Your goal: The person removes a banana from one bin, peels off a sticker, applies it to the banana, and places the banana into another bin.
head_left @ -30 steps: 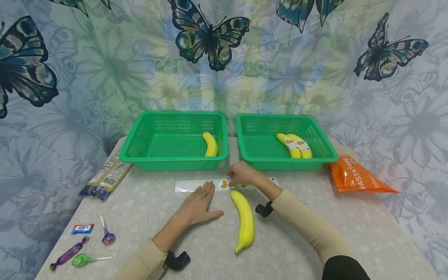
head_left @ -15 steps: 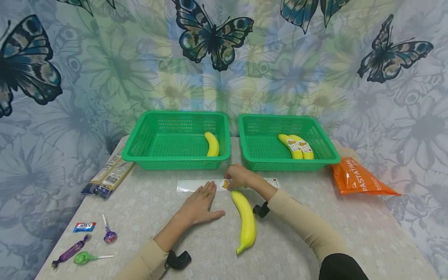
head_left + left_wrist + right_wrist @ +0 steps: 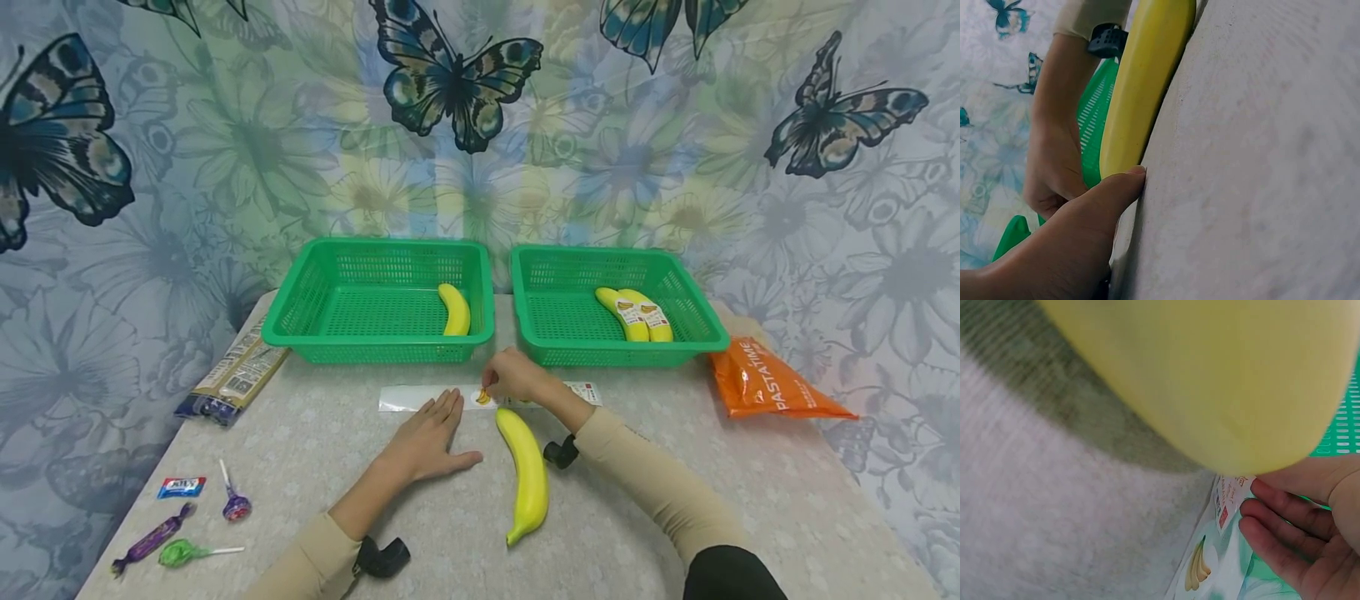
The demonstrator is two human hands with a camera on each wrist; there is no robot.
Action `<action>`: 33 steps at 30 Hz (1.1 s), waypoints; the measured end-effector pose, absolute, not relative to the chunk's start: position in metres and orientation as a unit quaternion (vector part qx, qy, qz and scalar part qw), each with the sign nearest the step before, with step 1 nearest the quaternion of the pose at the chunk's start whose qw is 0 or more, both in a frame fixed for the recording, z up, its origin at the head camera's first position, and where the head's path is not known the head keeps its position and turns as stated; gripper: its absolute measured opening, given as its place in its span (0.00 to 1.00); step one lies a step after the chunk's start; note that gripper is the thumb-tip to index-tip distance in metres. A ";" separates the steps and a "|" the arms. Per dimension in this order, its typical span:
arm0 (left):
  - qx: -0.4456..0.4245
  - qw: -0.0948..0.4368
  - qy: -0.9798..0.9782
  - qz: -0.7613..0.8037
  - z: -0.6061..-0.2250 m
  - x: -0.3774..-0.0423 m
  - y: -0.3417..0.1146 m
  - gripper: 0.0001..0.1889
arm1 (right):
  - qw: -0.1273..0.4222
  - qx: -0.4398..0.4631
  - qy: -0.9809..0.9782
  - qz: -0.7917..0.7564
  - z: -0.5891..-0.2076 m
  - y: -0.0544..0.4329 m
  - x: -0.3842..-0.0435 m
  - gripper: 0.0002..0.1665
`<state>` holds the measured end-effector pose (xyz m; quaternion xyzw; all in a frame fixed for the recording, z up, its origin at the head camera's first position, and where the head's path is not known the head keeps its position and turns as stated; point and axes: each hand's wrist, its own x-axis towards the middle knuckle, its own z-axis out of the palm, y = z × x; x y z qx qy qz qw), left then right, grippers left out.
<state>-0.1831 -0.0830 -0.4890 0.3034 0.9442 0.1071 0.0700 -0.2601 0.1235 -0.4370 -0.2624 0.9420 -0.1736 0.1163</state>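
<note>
A clear strip [image 3: 400, 399] of banana stickers lies across the table in front of the baskets. My left hand [image 3: 422, 440] rests flat on its left part, fingers straight and thumb spread. At the strip's middle my right hand [image 3: 514, 375] has curled fingers and pinches at a banana sticker [image 3: 483, 397]. The right wrist view shows its other fingers [image 3: 1282, 550] beside the strip; thumb and index tips are hidden behind the near banana [image 3: 1229, 381]. That yellow banana [image 3: 528, 483] lies between my forearms. In the left wrist view it stands beyond my left thumb [image 3: 1119, 187].
The left green basket [image 3: 375, 341] holds one plain banana [image 3: 456, 310]. In the right green basket [image 3: 600, 354] are two labelled bananas [image 3: 648, 317]. A gold-and-blue packet [image 3: 236, 375] and candies [image 3: 178, 553] lie left, an orange bag [image 3: 772, 379] right.
The head view has shifted slightly. My right hand has moved a little left along the strip, with small finger movements at the sticker. My left hand stays in place on the strip.
</note>
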 end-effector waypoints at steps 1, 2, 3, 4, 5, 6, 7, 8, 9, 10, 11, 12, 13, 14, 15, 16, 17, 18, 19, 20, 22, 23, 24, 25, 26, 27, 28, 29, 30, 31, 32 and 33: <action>0.303 0.070 0.944 0.107 -0.489 -0.183 -0.083 0.54 | 0.114 -0.262 0.942 -0.175 -0.437 0.124 -0.260 0.03; 0.303 0.070 0.944 0.107 -0.489 -0.183 -0.083 0.54 | 0.112 -0.261 0.942 -0.177 -0.436 0.124 -0.259 0.03; 0.303 0.070 0.944 0.108 -0.489 -0.183 -0.083 0.54 | 0.110 -0.261 0.943 -0.177 -0.436 0.124 -0.259 0.03; 0.303 0.070 0.944 0.107 -0.489 -0.183 -0.083 0.54 | 0.108 -0.259 0.943 -0.178 -0.435 0.124 -0.259 0.03; 0.303 0.069 0.945 0.104 -0.490 -0.184 -0.083 0.54 | 0.105 -0.258 0.944 -0.179 -0.434 0.125 -0.258 0.03; 0.303 0.068 0.945 0.103 -0.490 -0.184 -0.082 0.54 | 0.103 -0.256 0.944 -0.179 -0.433 0.125 -0.257 0.02; 0.303 0.067 0.945 0.103 -0.490 -0.184 -0.082 0.54 | 0.100 -0.256 0.945 -0.180 -0.433 0.126 -0.257 0.03; 0.303 0.068 0.945 0.102 -0.490 -0.184 -0.082 0.54 | 0.096 -0.256 0.945 -0.181 -0.431 0.126 -0.256 0.03; 0.303 0.069 0.945 0.101 -0.490 -0.184 -0.082 0.54 | 0.093 -0.257 0.945 -0.182 -0.430 0.127 -0.255 0.03; 0.303 0.069 0.945 0.100 -0.490 -0.184 -0.082 0.54 | 0.090 -0.258 0.944 -0.184 -0.429 0.128 -0.254 0.03; 0.303 0.070 0.945 0.103 -0.489 -0.183 -0.082 0.54 | 0.085 -0.259 0.944 -0.187 -0.428 0.129 -0.253 0.03; 0.302 0.071 0.945 0.107 -0.488 -0.183 -0.082 0.54 | 0.081 -0.261 0.943 -0.190 -0.426 0.130 -0.252 0.03; 0.303 0.072 0.944 0.108 -0.488 -0.183 -0.082 0.53 | 0.077 -0.262 0.942 -0.193 -0.425 0.131 -0.251 0.03; 0.303 0.071 0.944 0.109 -0.487 -0.183 -0.081 0.53 | 0.074 -0.263 0.942 -0.198 -0.424 0.133 -0.250 0.02; 0.303 0.070 0.944 0.110 -0.487 -0.183 -0.081 0.53 | 0.071 -0.263 0.941 -0.201 -0.422 0.134 -0.249 0.02; 0.303 0.069 0.944 0.110 -0.487 -0.183 -0.082 0.53 | 0.070 -0.261 0.941 -0.205 -0.421 0.135 -0.248 0.02; 0.303 0.068 0.944 0.110 -0.486 -0.182 -0.082 0.53 | 0.070 -0.258 0.941 -0.209 -0.419 0.136 -0.248 0.02; 0.303 0.067 0.944 0.109 -0.486 -0.182 -0.082 0.53 | 0.071 -0.255 0.941 -0.211 -0.418 0.138 -0.247 0.02; 0.303 0.066 0.945 0.107 -0.486 -0.183 -0.082 0.53 | 0.073 -0.250 0.941 -0.216 -0.417 0.139 -0.246 0.02; 0.303 0.066 0.945 0.105 -0.486 -0.183 -0.082 0.53 | 0.076 -0.245 0.941 -0.220 -0.415 0.141 -0.245 0.02; 0.302 0.067 0.945 0.104 -0.486 -0.183 -0.082 0.53 | 0.085 -0.234 0.941 -0.231 -0.413 0.144 -0.243 0.02; 0.302 0.067 0.945 0.104 -0.486 -0.183 -0.082 0.53 | 0.086 -0.229 0.941 -0.235 -0.412 0.146 -0.242 0.03; 0.302 0.067 0.945 0.104 -0.486 -0.183 -0.082 0.54 | 0.086 -0.224 0.941 -0.241 -0.411 0.147 -0.241 0.03; 0.302 0.067 0.945 0.105 -0.486 -0.183 -0.082 0.54 | 0.085 -0.219 0.940 -0.246 -0.410 0.149 -0.241 0.03; 0.303 0.066 0.945 0.108 -0.486 -0.183 -0.082 0.54 | 0.083 -0.215 0.940 -0.250 -0.409 0.150 -0.240 0.04; 0.303 0.065 0.944 0.110 -0.486 -0.183 -0.082 0.54 | 0.078 -0.212 0.940 -0.255 -0.409 0.152 -0.239 0.04; 0.304 0.065 0.944 0.110 -0.487 -0.184 -0.082 0.54 | 0.070 -0.210 0.941 -0.256 -0.408 0.154 -0.238 0.04; 0.304 0.064 0.944 0.112 -0.488 -0.184 -0.082 0.54 | 0.062 -0.207 0.941 -0.259 -0.407 0.155 -0.237 0.04; 0.304 0.064 0.944 0.112 -0.488 -0.184 -0.082 0.54 | 0.055 -0.206 0.941 -0.263 -0.407 0.157 -0.237 0.04; 0.304 0.063 0.944 0.113 -0.489 -0.185 -0.082 0.54 | 0.049 -0.203 0.941 -0.266 -0.407 0.158 -0.235 0.04; 0.305 0.062 0.943 0.114 -0.490 -0.185 -0.082 0.54 | 0.044 -0.201 0.941 -0.269 -0.406 0.159 -0.234 0.04; 0.306 0.061 0.943 0.115 -0.491 -0.186 -0.082 0.54 | 0.039 -0.200 0.940 -0.273 -0.406 0.161 -0.233 0.05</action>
